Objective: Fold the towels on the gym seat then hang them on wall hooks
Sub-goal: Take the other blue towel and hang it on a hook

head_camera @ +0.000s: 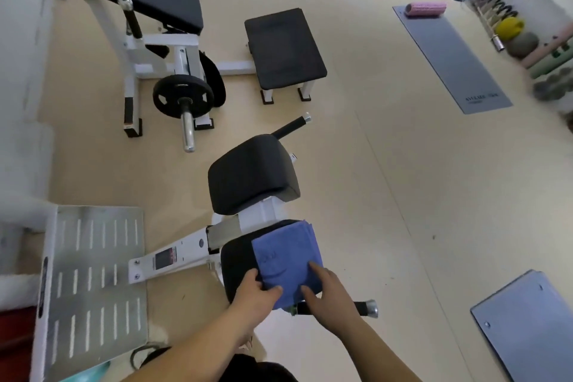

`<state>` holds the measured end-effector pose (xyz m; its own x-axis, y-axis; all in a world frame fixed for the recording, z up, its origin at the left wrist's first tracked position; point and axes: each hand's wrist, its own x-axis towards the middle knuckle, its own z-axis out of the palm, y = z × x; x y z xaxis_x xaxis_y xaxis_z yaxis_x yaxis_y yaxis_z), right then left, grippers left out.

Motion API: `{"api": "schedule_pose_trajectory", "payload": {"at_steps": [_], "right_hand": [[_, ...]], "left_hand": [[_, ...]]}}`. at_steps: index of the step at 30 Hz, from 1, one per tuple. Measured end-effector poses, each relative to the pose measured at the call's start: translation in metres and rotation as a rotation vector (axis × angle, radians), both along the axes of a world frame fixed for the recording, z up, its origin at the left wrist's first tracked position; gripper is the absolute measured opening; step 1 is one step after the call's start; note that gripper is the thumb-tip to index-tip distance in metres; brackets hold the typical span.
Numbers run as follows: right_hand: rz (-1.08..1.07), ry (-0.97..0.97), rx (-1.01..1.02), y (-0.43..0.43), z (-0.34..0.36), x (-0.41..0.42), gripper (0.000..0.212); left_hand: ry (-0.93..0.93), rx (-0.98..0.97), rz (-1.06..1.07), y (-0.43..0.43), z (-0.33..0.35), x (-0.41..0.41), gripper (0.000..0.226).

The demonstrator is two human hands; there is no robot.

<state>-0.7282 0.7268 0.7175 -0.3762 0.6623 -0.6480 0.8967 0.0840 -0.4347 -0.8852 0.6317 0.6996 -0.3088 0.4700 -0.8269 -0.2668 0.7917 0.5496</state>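
Folding on the seat (235,260) looks nearly done: the left hand (252,291) pinches the towel (285,251) at its near edge, the right hand (330,291), grip wide, presses flat; next, lift it without spilling the folds.

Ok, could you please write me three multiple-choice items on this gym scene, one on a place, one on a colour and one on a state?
1. Where does the blue folded cloth towel lie? A) on the black padded gym seat B) on a black weight plate C) on the perforated metal footplate
2. What colour is the ribbed foam roller on the long grey floor mat? A) yellow B) pink C) green
3. How does the left hand meet the towel? A) hovers apart B) lies beside it as a fist C) pinches its edge
Key: 1 A, seat pad shows around it; 2 B, it is plainly pink; 3 C, the thumb lies over the edge.
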Motion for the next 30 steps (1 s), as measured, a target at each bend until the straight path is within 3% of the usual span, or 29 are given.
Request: {"api": "schedule_pose_trajectory", "payload": {"at_steps": [3, 8, 11, 14, 19, 22, 26, 28, 30], "right_hand": [[-0.050, 0.013, -0.020, 0.004, -0.004, 0.001, 0.058], [-0.140, 0.056, -0.065, 0.004, -0.005, 0.001, 0.055], [-0.155, 0.125, -0.065, 0.006, 0.000, -0.001, 0.039], [-0.254, 0.163, 0.064, 0.011, 0.018, 0.000, 0.033], [-0.378, 0.380, 0.229, 0.036, 0.086, -0.005, 0.047], [-0.214, 0.497, 0.184, 0.053, 0.132, -0.035, 0.055], [0.169, 0.499, 0.141, 0.068, 0.187, -0.104, 0.077], [0.418, 0.446, 0.122, 0.068, 0.210, -0.146, 0.074], [0.622, 0.412, 0.087, 0.061, 0.229, -0.191, 0.058]], "left_hand": [[0.043, -0.005, 0.077, 0.003, -0.003, 0.002, 0.024], [0.292, 0.072, -0.040, 0.011, 0.016, 0.006, 0.015], [0.154, 0.170, -0.102, 0.021, 0.036, 0.018, 0.018], [-0.002, 0.270, -0.118, 0.033, 0.058, 0.027, 0.018], [-0.025, 0.426, -0.041, 0.043, 0.105, 0.003, 0.016], [0.056, 0.492, -0.039, 0.038, 0.138, -0.031, 0.015], [0.215, 0.567, -0.138, 0.018, 0.183, -0.087, 0.029], [0.312, 0.586, -0.143, -0.001, 0.204, -0.120, 0.031], [0.422, 0.608, -0.125, -0.027, 0.222, -0.154, 0.028]]}}
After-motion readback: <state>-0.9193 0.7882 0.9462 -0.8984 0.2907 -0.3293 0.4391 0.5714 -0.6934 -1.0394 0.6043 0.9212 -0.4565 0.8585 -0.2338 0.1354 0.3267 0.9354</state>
